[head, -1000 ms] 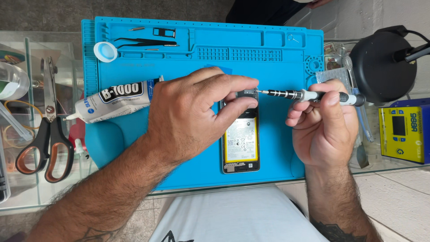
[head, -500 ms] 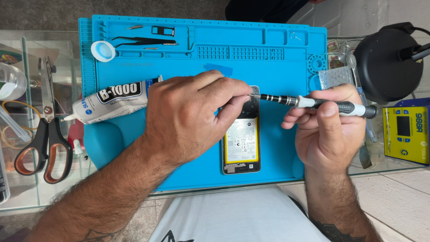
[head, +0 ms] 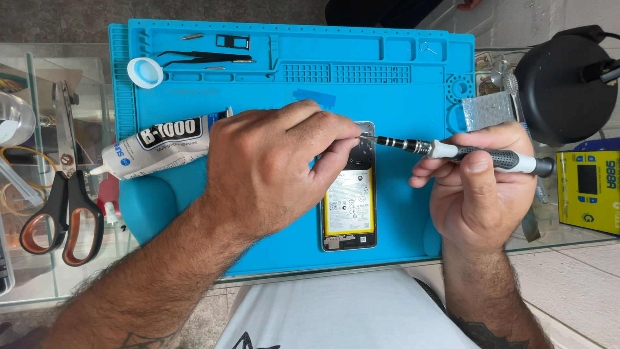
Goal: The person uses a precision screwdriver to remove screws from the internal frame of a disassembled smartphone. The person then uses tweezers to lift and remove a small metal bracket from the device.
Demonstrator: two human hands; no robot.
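Observation:
An opened phone (head: 349,205) with its yellow-labelled battery exposed lies on a blue repair mat (head: 400,103). My left hand (head: 274,165) rests over the phone's upper left, fingertips pinched at the top of the phone where the screwdriver tip meets it. My right hand (head: 478,187) grips a precision screwdriver (head: 465,153) with a grey and black handle, held nearly level, tip pointing left at the phone's top edge. Whether my left fingers hold a small part is hidden.
A glue tube (head: 155,145) lies on the mat's left, scissors (head: 61,207) on the glass table beside it. Tweezers (head: 200,58), a white cap (head: 145,71) and a card tray (head: 232,42) sit along the mat's top. A black round base (head: 562,84) and a yellow device (head: 591,190) stand at right.
The right hand and screwdriver slid a little to the right, then the tip came back to the phone's top. The left hand stayed over the phone.

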